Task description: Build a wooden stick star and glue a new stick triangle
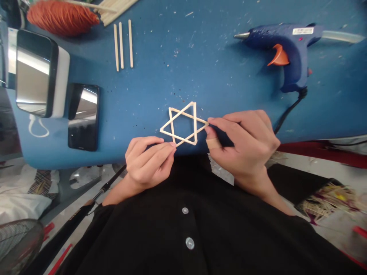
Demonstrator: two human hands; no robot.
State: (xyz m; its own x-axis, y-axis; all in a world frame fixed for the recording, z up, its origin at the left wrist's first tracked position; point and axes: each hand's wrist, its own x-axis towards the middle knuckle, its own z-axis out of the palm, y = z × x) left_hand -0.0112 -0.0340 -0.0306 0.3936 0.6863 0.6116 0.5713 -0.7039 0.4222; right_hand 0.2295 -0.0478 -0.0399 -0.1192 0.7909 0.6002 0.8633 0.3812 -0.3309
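Observation:
A six-pointed star of thin wooden sticks (pixel 195 124), made of two overlapping triangles, is near the front edge of the blue table. My left hand (pixel 150 162) pinches its lower left corner between thumb and fingertips. On the other side, my right hand (pixel 243 139) grips the right-hand corner between thumb and forefinger; a tan bandage wraps that thumb. Whether the star rests on the table or is slightly raised, I cannot tell. A blue glue gun (pixel 295 49) with an orange trigger lies at the upper right, a glue stick protruding from its back.
Three loose wooden sticks (pixel 121 46) lie at the upper left, near a bundle of sticks (pixel 114 9) and orange yarn (pixel 61 17). A black phone (pixel 83 118) lies beside a mirror-like device (pixel 36 72). The glue gun's cord (pixel 286 112) runs past my right hand.

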